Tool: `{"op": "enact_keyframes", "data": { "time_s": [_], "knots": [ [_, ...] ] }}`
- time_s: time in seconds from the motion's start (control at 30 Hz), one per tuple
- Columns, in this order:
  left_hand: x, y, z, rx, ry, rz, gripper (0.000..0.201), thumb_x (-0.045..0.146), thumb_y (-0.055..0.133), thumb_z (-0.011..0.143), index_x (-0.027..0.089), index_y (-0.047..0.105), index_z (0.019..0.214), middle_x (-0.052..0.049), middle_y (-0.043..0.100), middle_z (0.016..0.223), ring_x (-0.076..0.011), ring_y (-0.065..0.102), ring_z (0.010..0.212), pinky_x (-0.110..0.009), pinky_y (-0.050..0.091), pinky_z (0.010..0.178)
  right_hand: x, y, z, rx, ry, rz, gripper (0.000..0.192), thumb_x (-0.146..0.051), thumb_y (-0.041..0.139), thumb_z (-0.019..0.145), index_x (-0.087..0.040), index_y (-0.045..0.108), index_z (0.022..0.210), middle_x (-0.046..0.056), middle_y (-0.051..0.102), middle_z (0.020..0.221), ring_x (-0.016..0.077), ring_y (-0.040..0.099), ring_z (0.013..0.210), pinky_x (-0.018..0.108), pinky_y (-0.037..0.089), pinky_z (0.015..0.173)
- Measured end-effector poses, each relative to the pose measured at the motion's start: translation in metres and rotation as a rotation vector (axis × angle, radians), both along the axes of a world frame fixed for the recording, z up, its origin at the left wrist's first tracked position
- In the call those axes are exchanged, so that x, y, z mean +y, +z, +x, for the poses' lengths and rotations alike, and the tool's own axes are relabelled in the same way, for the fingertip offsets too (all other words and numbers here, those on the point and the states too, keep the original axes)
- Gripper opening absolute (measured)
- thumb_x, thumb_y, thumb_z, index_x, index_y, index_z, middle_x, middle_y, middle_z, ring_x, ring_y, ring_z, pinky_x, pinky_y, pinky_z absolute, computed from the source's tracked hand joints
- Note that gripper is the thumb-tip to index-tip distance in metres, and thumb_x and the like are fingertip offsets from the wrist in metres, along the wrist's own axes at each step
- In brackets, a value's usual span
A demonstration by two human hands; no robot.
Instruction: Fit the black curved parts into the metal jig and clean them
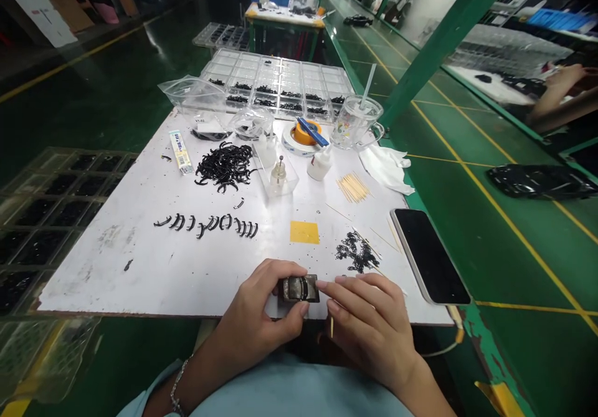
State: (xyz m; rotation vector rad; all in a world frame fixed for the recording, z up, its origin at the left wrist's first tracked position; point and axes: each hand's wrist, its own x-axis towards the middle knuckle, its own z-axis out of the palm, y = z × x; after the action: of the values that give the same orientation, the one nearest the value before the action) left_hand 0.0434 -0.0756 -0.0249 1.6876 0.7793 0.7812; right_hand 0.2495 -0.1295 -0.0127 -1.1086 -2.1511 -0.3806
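Near the table's front edge, my left hand (261, 311) grips a small dark metal block (293, 288) between thumb and fingers. A curved black strip (304, 288) lies across its top. The fingertips of my right hand (374, 317) reach the block's right end, while a wooden toothpick (331, 327) sticks out below its fingers. Behind the block is a yellow square (304, 232). Small black bits (357, 252) lie beyond my right hand. Left of centre runs a row of curved black pieces (212, 224), with a heap of similar pieces (225, 165) behind it.
A phone (430, 256) lies at the right edge, near toothpicks (354, 187) and tissue (387, 166). Small bottles (319, 164), tape rolls (306, 134) and a glass mug (355, 124) stand farther back. A compartment tray (280, 71) borders the far edge. Another person's hands (565, 77) show at right.
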Motion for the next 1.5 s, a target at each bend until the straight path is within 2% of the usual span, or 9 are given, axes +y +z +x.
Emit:
{"op": "enact_keyframes", "data": {
  "time_s": [0.2,0.43,0.57,0.73,0.93,1.03,1.17,1.33,1.5],
  "knots": [
    [-0.001,0.0,0.0,0.012,0.002,-0.005,0.036,0.016,0.063,0.09,0.03,0.055,0.122,0.003,0.062,0.116,-0.0132,0.06,0.108,-0.024,0.047,0.095,0.0,0.006,0.007,-0.1,0.009,0.017,0.012,-0.018,0.055,0.097,-0.018,0.065,0.103,0.009,0.081,0.097,0.0211,0.069,0.104,0.042,0.052,0.089],
    [-0.001,0.001,-0.001,0.04,0.011,-0.006,0.037,0.017,0.063,0.09,0.033,0.054,0.122,0.005,0.063,0.116,-0.0129,0.06,0.106,-0.023,0.048,0.092,0.048,0.013,0.052,-0.382,-0.327,0.077,0.019,-0.01,0.072,0.085,-0.016,0.068,0.102,0.015,0.076,0.107,0.0281,0.065,0.096,0.043,0.046,0.084],
    [-0.001,0.001,-0.001,0.039,0.01,0.0,0.036,0.017,0.062,0.09,0.033,0.054,0.122,0.005,0.063,0.114,-0.013,0.061,0.103,-0.024,0.049,0.09,0.076,0.011,0.066,-0.561,-0.318,-0.017,0.015,-0.005,0.065,0.086,-0.016,0.07,0.095,0.011,0.075,0.105,0.0261,0.063,0.088,0.04,0.041,0.08],
    [-0.001,0.001,-0.001,0.042,0.01,0.002,0.036,0.018,0.062,0.091,0.034,0.054,0.122,0.005,0.063,0.115,-0.0127,0.06,0.106,-0.024,0.048,0.093,0.088,0.004,0.068,-0.581,-0.242,-0.042,0.022,-0.001,0.055,0.09,-0.017,0.071,0.095,0.008,0.074,0.098,0.0239,0.061,0.085,0.039,0.039,0.081],
    [-0.001,0.002,-0.002,0.04,0.011,-0.002,0.035,0.018,0.062,0.09,0.031,0.055,0.122,0.003,0.063,0.115,-0.0132,0.06,0.106,-0.024,0.048,0.093,0.079,0.006,0.067,-0.514,-0.222,-0.047,0.025,-0.003,0.056,0.092,-0.013,0.067,0.112,0.011,0.074,0.107,0.0258,0.061,0.095,0.041,0.041,0.083],
    [-0.001,0.002,-0.002,0.032,0.009,0.006,0.035,0.017,0.063,0.09,0.029,0.055,0.123,0.002,0.063,0.115,-0.0137,0.06,0.107,-0.024,0.048,0.094,0.06,0.014,0.051,-0.194,-0.164,-0.085,0.029,-0.002,0.061,0.089,-0.014,0.065,0.116,0.011,0.071,0.104,0.0242,0.061,0.095,0.04,0.044,0.081],
    [-0.001,0.001,-0.001,0.021,0.003,0.022,0.035,0.018,0.062,0.092,0.029,0.055,0.124,0.002,0.062,0.116,-0.0143,0.06,0.108,-0.025,0.048,0.094,0.034,0.016,0.022,0.148,0.062,-0.231,0.036,0.002,0.056,0.088,-0.017,0.065,0.118,0.01,0.064,0.103,0.0205,0.058,0.092,0.04,0.047,0.08],
    [-0.001,0.001,-0.001,0.016,0.006,0.035,0.034,0.018,0.061,0.093,0.032,0.054,0.124,0.003,0.063,0.119,-0.0142,0.06,0.111,-0.026,0.049,0.096,0.024,0.009,0.006,0.158,0.155,-0.264,0.033,0.001,0.054,0.089,-0.016,0.066,0.113,0.011,0.065,0.103,0.0188,0.056,0.085,0.04,0.047,0.076],
    [-0.003,0.0,-0.002,0.024,0.012,0.02,0.036,0.02,0.061,0.093,0.032,0.054,0.125,0.003,0.063,0.121,-0.0147,0.06,0.113,-0.025,0.048,0.098,0.022,0.01,0.003,-0.032,0.106,-0.13,0.027,0.0,0.054,0.089,-0.013,0.067,0.109,0.014,0.07,0.103,0.0205,0.061,0.087,0.042,0.047,0.079]
  ]
}}
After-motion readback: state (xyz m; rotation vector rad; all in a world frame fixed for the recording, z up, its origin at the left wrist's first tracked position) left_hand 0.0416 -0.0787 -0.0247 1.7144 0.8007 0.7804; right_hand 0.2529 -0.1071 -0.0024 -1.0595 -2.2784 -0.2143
